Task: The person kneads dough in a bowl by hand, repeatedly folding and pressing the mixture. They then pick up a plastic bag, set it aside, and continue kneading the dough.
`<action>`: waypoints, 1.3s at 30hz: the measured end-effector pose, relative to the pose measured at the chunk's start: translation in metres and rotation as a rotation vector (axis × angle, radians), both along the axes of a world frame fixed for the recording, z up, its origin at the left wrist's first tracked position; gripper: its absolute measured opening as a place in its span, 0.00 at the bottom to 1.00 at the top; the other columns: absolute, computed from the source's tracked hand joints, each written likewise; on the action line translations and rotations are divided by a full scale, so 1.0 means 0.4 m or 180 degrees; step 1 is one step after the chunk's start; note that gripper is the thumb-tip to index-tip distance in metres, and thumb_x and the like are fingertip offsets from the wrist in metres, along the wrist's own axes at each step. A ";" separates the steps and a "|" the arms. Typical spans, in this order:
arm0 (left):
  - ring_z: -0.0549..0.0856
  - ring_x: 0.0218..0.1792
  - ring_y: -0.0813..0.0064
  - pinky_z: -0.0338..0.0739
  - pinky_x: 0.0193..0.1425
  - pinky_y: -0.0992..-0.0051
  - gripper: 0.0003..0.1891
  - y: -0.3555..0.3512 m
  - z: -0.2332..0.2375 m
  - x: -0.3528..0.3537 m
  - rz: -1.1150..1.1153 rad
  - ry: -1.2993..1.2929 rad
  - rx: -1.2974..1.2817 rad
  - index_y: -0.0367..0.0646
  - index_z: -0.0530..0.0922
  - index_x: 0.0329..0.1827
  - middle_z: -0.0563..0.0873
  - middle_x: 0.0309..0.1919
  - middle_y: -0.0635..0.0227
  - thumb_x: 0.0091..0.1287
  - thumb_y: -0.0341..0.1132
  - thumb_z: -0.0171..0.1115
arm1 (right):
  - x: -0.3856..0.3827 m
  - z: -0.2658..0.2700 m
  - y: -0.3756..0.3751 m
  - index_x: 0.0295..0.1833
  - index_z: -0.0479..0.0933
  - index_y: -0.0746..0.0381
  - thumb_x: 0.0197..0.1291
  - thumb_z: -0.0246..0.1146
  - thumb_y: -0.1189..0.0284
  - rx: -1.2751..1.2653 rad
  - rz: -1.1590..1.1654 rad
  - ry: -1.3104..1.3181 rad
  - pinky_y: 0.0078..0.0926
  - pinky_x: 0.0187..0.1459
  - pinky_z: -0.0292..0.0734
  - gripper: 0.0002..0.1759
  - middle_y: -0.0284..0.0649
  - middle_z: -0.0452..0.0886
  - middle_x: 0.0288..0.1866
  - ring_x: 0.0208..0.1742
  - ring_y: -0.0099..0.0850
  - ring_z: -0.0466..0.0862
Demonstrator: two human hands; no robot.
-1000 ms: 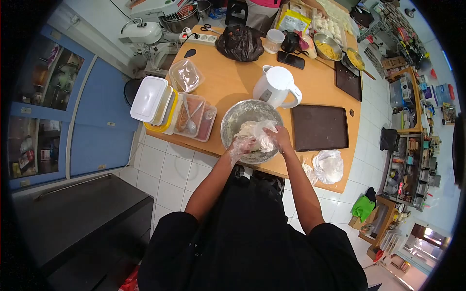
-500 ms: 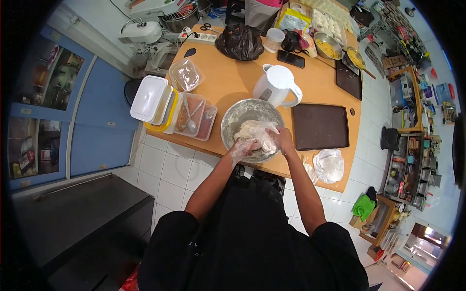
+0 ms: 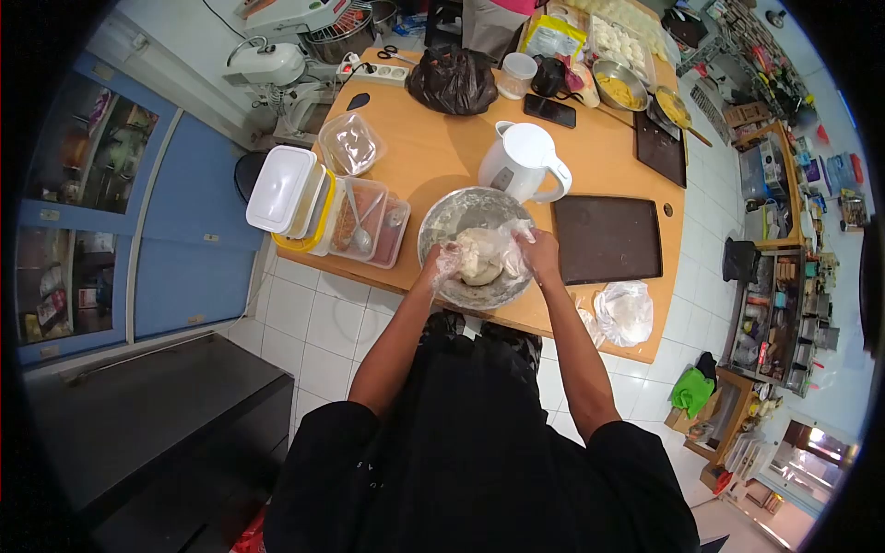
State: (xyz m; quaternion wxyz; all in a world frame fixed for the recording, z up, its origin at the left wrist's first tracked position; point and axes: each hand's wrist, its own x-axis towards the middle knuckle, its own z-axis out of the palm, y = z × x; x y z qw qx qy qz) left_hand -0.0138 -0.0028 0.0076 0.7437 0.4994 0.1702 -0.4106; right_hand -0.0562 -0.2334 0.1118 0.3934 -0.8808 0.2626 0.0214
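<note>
A metal mixing bowl (image 3: 433,219) with a flour-smeared inside stands at the table's near edge. In it lies a lump of pale dough (image 3: 477,261). My left hand (image 3: 444,262), coated in white, is at the bowl's left side with its fingers curled against the dough. On the right side, my right hand (image 3: 538,254) grips a thin, clear plastic bag (image 3: 508,241), which hangs crumpled over the dough. A white electric kettle (image 3: 524,158) stands just behind the bowl.
Right of the bowl lies a dark baking tray (image 3: 607,240), with a crumpled white plastic bag (image 3: 624,313) nearer me. Lidded tubs (image 3: 282,189) and clear containers crowd the left edge. Farther back are a black bag (image 3: 452,81), a phone (image 3: 549,111) and a metal bowl of yellow food (image 3: 619,87).
My hands have moved apart, the left one leftward and slightly up. The plastic has been drawn up and to the right, and more of the dough shows.
</note>
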 end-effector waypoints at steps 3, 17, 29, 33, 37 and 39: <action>0.83 0.31 0.70 0.78 0.23 0.71 0.13 0.017 -0.068 -0.003 0.0183 0.0129 -0.0296 0.43 0.79 0.51 0.83 0.37 0.63 0.63 0.33 0.61 | 0.003 -0.011 -0.001 0.50 0.78 0.77 0.52 0.69 0.55 -0.0001 -0.0019 0.0060 0.36 0.51 0.77 0.33 0.63 0.82 0.44 0.48 0.50 0.84; 0.79 0.36 0.71 0.74 0.36 0.69 0.16 -0.010 -0.048 0.043 -0.0884 -0.1015 0.1189 0.39 0.75 0.51 0.82 0.40 0.60 0.65 0.39 0.59 | 0.032 -0.019 0.031 0.48 0.81 0.72 0.54 0.68 0.51 0.0057 -0.0063 -0.0102 0.39 0.50 0.77 0.32 0.62 0.82 0.42 0.47 0.51 0.84; 0.83 0.38 0.75 0.79 0.36 0.73 0.22 -0.014 0.100 0.015 -0.0584 -0.1131 0.1450 0.37 0.78 0.52 0.85 0.40 0.63 0.60 0.42 0.69 | 0.066 0.000 0.054 0.45 0.81 0.74 0.52 0.69 0.50 -0.0107 -0.0363 -0.0095 0.37 0.46 0.78 0.33 0.62 0.83 0.37 0.42 0.49 0.86; 0.84 0.41 0.73 0.80 0.39 0.73 0.24 -0.003 -0.118 0.033 -0.0031 -0.0622 0.0379 0.37 0.74 0.54 0.84 0.42 0.59 0.57 0.38 0.71 | 0.048 -0.010 0.053 0.45 0.81 0.75 0.52 0.69 0.50 -0.0199 -0.0113 -0.0093 0.37 0.47 0.78 0.34 0.62 0.83 0.38 0.43 0.49 0.86; 0.84 0.40 0.73 0.81 0.39 0.73 0.24 0.002 -0.001 0.029 -0.0173 -0.0667 0.0781 0.37 0.74 0.53 0.84 0.41 0.60 0.55 0.32 0.72 | 0.040 -0.013 0.051 0.47 0.82 0.70 0.53 0.68 0.51 -0.0098 -0.0272 0.0074 0.38 0.49 0.77 0.31 0.59 0.83 0.42 0.46 0.49 0.85; 0.85 0.39 0.73 0.81 0.37 0.73 0.23 0.012 -0.092 0.035 -0.0135 -0.0797 0.0511 0.38 0.75 0.53 0.85 0.40 0.61 0.54 0.30 0.72 | 0.040 -0.005 0.046 0.49 0.82 0.68 0.53 0.67 0.52 -0.0091 -0.0211 0.0138 0.39 0.51 0.77 0.30 0.58 0.83 0.44 0.48 0.49 0.84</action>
